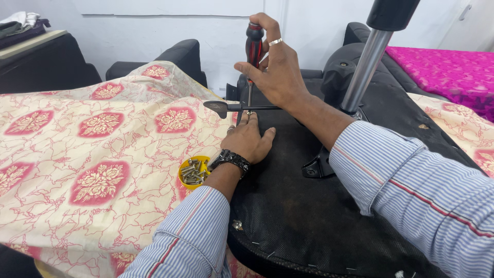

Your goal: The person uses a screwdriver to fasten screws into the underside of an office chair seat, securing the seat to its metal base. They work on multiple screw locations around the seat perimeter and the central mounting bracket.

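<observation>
Screwdriver [253,49], red-and-black handle, slim steel shaft, stands upright with its tip down at a dark metal lever [231,107] that lies across the upturned underside of a black chair seat [293,206]. Right hand [275,69], ring on one finger, is curled closed around the handle from the right, thumb and fingers wrapped about the grip, forefinger arched over the top. Left hand [248,140], black wristband at the wrist, lies nearly flat and open on the black fabric of the seat, palm down, fingers together and stretched forward, fingertips just at the foot of the shaft and touching or nearly touching the lever; it grasps nothing. Both forearms wear blue-and-white striped sleeves with a thin red stripe. Chrome column [364,64] with a black upper sleeve rises from the seat's mounting plate [318,164], to the right of the right forearm. Yellow cup [194,172] holding loose silver screws sits just left of the left wrist, at the seat's edge, on a cream cloth [98,154] printed with red floral medallions that covers the bench. Staples show along the seat's near rim. Black chair backs [180,54] stand behind the cloth; a magenta fabric [447,69] lies at the far right.
</observation>
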